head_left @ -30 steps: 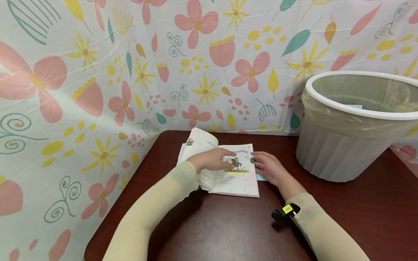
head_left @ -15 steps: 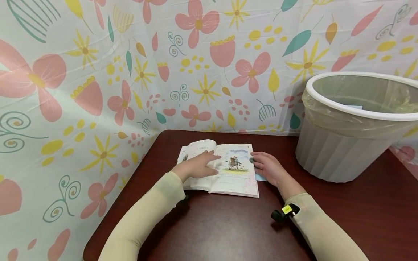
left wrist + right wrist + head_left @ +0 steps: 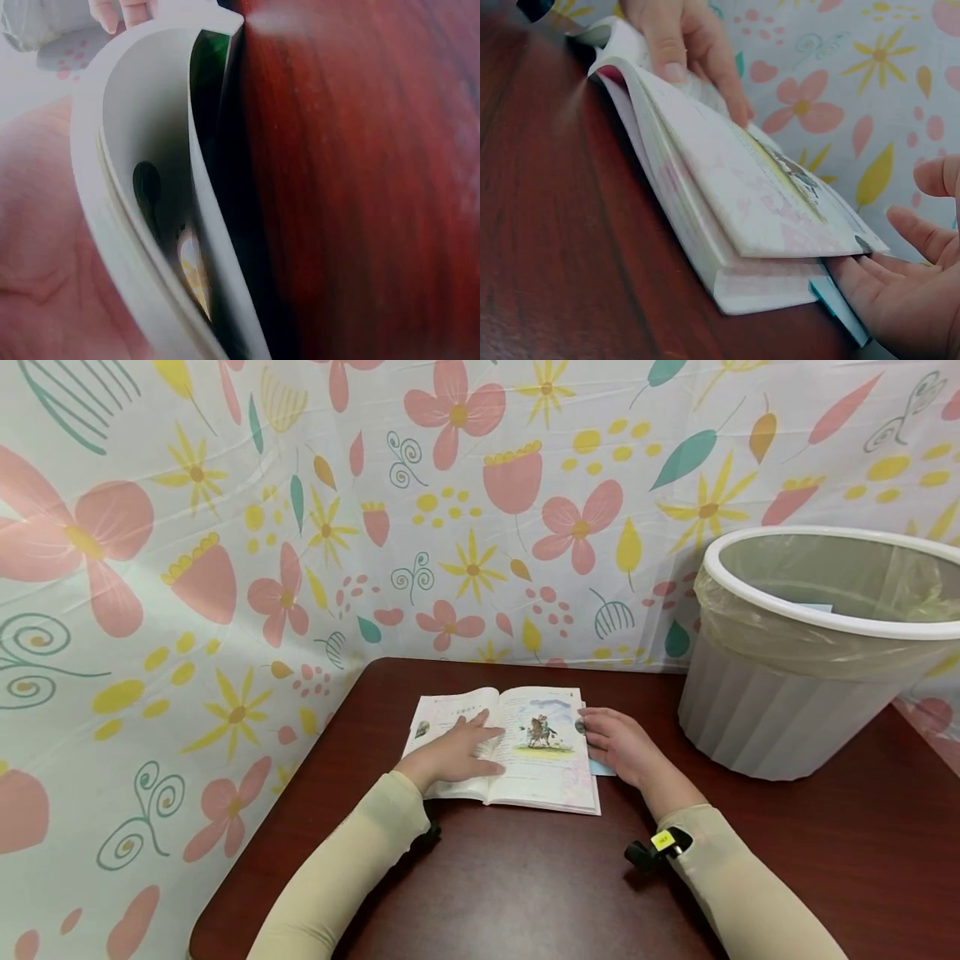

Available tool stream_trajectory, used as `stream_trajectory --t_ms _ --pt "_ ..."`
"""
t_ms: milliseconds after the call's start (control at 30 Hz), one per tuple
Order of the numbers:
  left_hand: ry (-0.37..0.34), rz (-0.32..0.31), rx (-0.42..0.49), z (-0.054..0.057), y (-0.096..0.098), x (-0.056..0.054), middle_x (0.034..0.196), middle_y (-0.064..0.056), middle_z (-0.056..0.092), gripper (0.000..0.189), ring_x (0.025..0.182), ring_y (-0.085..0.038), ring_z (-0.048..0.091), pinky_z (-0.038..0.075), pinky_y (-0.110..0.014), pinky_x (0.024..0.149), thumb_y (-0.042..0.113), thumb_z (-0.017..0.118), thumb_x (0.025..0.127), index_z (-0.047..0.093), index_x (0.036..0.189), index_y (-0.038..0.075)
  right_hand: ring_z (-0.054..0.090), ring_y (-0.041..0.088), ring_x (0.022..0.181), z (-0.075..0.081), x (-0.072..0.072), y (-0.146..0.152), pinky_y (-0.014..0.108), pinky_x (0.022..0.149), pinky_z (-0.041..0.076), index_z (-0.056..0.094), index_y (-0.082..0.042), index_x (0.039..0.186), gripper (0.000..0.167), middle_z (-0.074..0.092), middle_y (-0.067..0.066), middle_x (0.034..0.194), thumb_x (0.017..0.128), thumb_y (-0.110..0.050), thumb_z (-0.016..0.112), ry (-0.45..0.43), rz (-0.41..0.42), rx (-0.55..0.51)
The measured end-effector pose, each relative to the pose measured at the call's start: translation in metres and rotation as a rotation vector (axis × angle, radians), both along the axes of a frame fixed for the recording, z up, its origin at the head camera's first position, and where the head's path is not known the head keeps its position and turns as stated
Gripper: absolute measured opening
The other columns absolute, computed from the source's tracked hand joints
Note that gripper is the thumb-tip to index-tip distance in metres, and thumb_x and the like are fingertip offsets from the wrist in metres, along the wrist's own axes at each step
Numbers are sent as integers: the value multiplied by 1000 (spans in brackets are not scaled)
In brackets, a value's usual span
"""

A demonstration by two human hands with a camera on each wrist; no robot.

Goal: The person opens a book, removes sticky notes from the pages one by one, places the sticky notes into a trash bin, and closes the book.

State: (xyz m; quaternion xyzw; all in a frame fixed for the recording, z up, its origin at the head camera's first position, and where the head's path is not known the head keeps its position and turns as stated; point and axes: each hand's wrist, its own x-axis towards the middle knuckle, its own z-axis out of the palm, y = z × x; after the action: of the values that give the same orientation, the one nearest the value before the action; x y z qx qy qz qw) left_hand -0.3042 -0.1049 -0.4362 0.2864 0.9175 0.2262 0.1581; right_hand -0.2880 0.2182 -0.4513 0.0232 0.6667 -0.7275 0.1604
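The open book (image 3: pixel 543 782) lies on the bench (image 3: pixel 495 877). The left hand (image 3: pixel 453 753) rests across it, fingers spread; the right hand (image 3: pixel 621 747) has extended, unpinched fingers under the right-hand leaves. Page-turning seems underway; the next move likely calls for lifting 1 leaf.

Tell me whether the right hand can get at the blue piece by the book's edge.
Probably yes: the blue piece juts out past the right edge of the book, close beside the right hand, and its exposed end looks unobstructed.

Left hand (image 3: pixel 454 753) splayed, both arms (image 3: pixel 345 868) forward.
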Motion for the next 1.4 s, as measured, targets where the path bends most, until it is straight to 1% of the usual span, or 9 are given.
stream_trajectory --t_ms 267,467,567,767,933,1033,1133,1267,1400 --pt "-17 -21 32 -6 12 -1 175 -8 7 75 159 -49 1 16 -59 128 58 66 95 40 160 30 52 16 130 12 3 12 26 92 55 32 -12 161 57 29 12 166 111 -33 45 -10 -54 -25" --pt "-5 -17 50 -5 25 1 175 -9 9 73 158 -50 2 15 -61 128 58 65 96 39 160 31 62 8 114 24 3 18 30 89 57 31 -15 162 56 46 2 149 110 -31 46 -4 -84 -59" --pt "11 -16 42 -4 30 2 175 -10 11 72 159 -50 2 15 -62 128 59 63 97 39 160 32 57 13 124 32 5 19 30 89 56 25 -17 165 59 43 6 153 111 -30 44 11 -91 -62" --pt "-3 29 77 -1 41 6 174 -7 16 71 160 -45 1 8 -77 121 65 58 97 38 159 39 24 32 156 47 11 15 25 88 53 10 -18 168 66 16 14 172 111 -28 43 35 -54 -82" --pt "12 71 140 1 47 8 171 -2 28 68 162 -40 6 6 -79 119 64 56 98 39 158 39 43 22 143 55 18 7 23 91 52 3 -16 168 72 13 18 172 111 -34 44 102 18 -76" --pt "28 92 208 4 49 9 166 0 38 65 161 -35 17 15 -71 123 59 58 100 43 157 34 55 9 127 56 21 0 25 92 54 6 -16 168 71 19 20 170 111 -39 42 159 75 -65" --pt "33 132 293 8 52 11 162 1 45 61 156 -30 33 30 -58 123 54 60 100 47 155 29 59 8 123 57 24 -10 28 93 55 9 -15 168 68 24 21 169 112 -43 38 205 127 -59" --pt "18 193 410 11 53 14 160 4 48 57 149 -25 44 43 -50 117 50 61 101 51 153 29 55 17 131 56 28 -25 30 94 54 10 -16 167 69 25 21 168 112 -49 33 229 169 -41" --pt "-1 169 525 11 49 14 158 5 50 57 146 -25 48 46 -49 113 49 61 101 51 153 27 42 34 147 54 32 -39 43 107 51 9 -18 168 73 23 20 170 110 -57 28 233 195 5"
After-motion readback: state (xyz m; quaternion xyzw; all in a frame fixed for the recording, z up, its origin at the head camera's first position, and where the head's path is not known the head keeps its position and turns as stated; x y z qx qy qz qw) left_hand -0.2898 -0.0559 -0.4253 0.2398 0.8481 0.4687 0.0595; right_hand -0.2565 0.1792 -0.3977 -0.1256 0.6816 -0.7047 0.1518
